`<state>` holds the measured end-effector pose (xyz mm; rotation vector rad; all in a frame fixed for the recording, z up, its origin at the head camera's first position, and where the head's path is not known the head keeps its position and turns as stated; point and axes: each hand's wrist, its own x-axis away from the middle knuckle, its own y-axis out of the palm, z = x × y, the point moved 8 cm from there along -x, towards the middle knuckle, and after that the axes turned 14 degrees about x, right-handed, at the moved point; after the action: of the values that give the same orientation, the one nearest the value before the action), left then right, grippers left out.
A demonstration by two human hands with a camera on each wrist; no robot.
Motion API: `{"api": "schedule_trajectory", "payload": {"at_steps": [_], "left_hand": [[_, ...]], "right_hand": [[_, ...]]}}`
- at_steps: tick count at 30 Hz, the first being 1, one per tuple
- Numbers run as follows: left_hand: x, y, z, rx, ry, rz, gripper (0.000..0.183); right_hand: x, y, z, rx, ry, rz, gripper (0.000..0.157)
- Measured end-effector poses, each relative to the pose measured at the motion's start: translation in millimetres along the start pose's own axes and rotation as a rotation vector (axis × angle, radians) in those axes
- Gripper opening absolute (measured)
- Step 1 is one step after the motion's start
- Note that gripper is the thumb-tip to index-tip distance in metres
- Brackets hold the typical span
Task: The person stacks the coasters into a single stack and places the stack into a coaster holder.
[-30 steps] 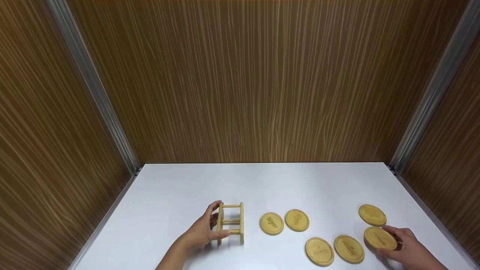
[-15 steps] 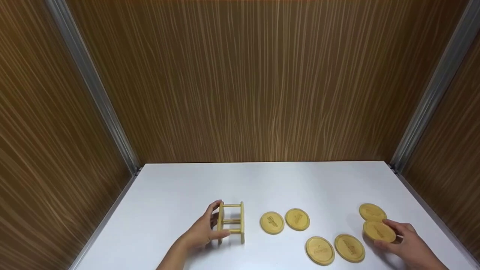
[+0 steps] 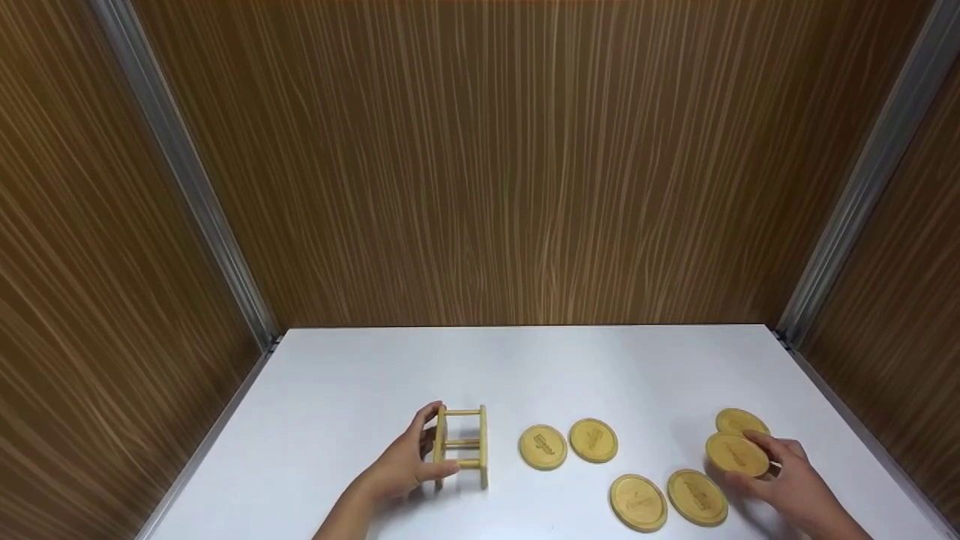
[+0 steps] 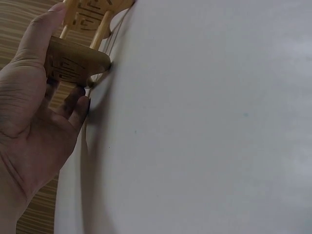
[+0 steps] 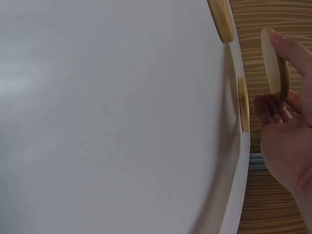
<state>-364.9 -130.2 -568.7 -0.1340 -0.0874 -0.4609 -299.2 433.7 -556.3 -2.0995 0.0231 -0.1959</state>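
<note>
My left hand (image 3: pixel 405 461) grips a small wooden rack (image 3: pixel 482 447) by its left side panel, thumb in front and fingers behind. The rack has two upright panels joined by thin rods; carved slots show on the panels in the left wrist view. At the right, my right hand (image 3: pixel 791 480) pinches a round wooden coaster (image 3: pixel 737 454) by its edge, thumb below and fingers above. In the right wrist view the held coaster (image 5: pixel 275 66) is raised off the white table. It partly covers another coaster (image 3: pixel 741 421) in the head view.
Two coasters lie flat right of the rack, one (image 3: pixel 543 447) beside the other (image 3: pixel 593 440). Nearer the front are two more, a coaster (image 3: pixel 638 502) and its neighbour (image 3: pixel 697 497). Wood-grain panels (image 3: pixel 525 165) wall in the white table (image 3: pixel 360 375) at back and sides.
My right hand has lifted its coaster off the table and moved it left and slightly up in the head view. The left hand and rack have stayed in place.
</note>
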Motion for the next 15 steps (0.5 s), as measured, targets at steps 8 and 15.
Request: {"api": "schedule_trajectory", "payload": {"at_steps": [8,15], "left_hand": [[1.4,0.2,-1.2,0.000,-0.010,0.004,0.126],[1.7,0.5,-1.0,0.024,-0.019,-0.002,0.125]], "right_hand": [[-4,7.3,-11,-0.047,0.009,-0.005,0.109],[-7,13.4,-20,-0.078,0.013,-0.027,0.111]]}}
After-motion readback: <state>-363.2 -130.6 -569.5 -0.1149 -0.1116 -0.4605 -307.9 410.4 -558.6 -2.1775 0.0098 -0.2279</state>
